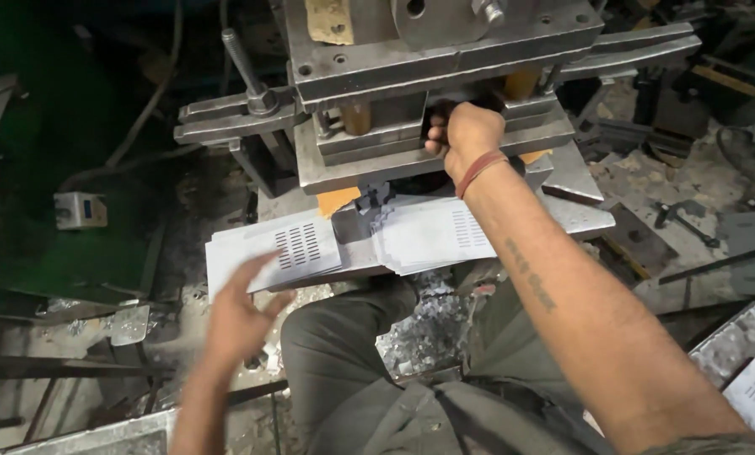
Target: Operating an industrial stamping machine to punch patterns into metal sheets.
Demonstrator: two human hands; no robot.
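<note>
On the left I see my left hand (241, 313), blurred, fingers spread open and holding nothing, its fingertips at the edge of the left stack of slotted white sheets (269, 253) lying on the press bed. Just right of that stack sits a small steel block (356, 221), then a second stack of slotted sheets (432, 236). Above it my right hand (464, 135), a red band at the wrist, reaches into the gap of the steel press die (411, 126); its fingers curl inside, and I cannot tell what they grip.
</note>
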